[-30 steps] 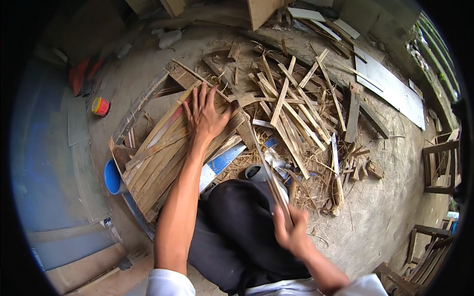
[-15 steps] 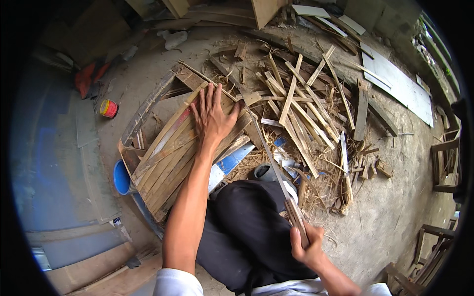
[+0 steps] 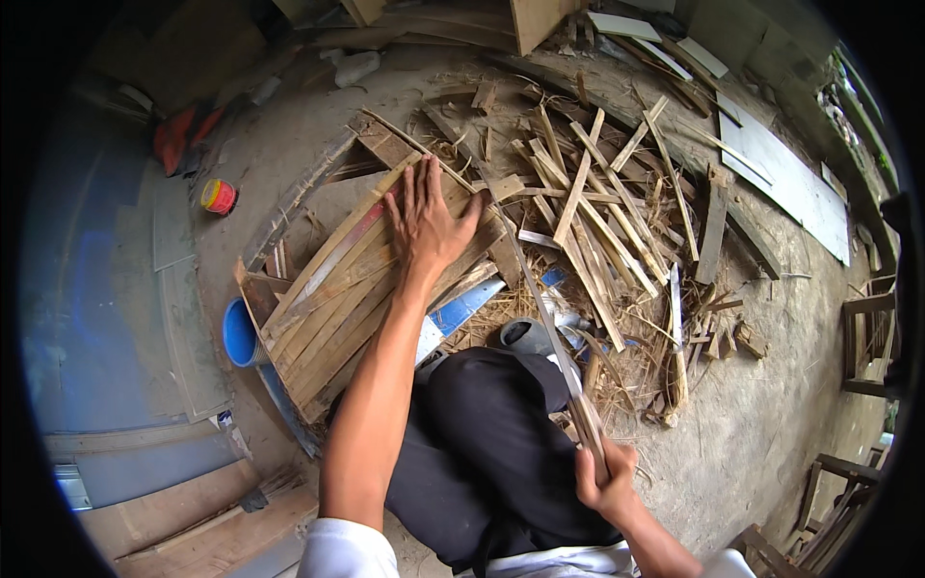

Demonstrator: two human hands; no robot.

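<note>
Spread flat, my left hand (image 3: 431,231) presses on a bundle of wooden slats (image 3: 332,323), fingers fanned and thumb out toward the right-hand edge. My right hand (image 3: 609,477), well apart from it, is closed around the wooden handle (image 3: 586,424) of what looks like a handsaw (image 3: 557,347), seen nearly edge-on. The thin blade slants up and leftward to the slats' edge, just beside my left thumb; I cannot tell whether it bites into the wood. Below, my knees in dark trousers (image 3: 501,424) sit near the slats, with a blue-and-white board (image 3: 469,303) partly under them. A blue bucket (image 3: 239,332) stands at the slats' left side, and a red-and-yellow tub (image 3: 220,197) lies farther out. To the right, loose wooden strips (image 3: 588,212) lie crisscrossed over the concrete floor (image 3: 752,414), and beyond them rests a white panel (image 3: 785,183).
</note>
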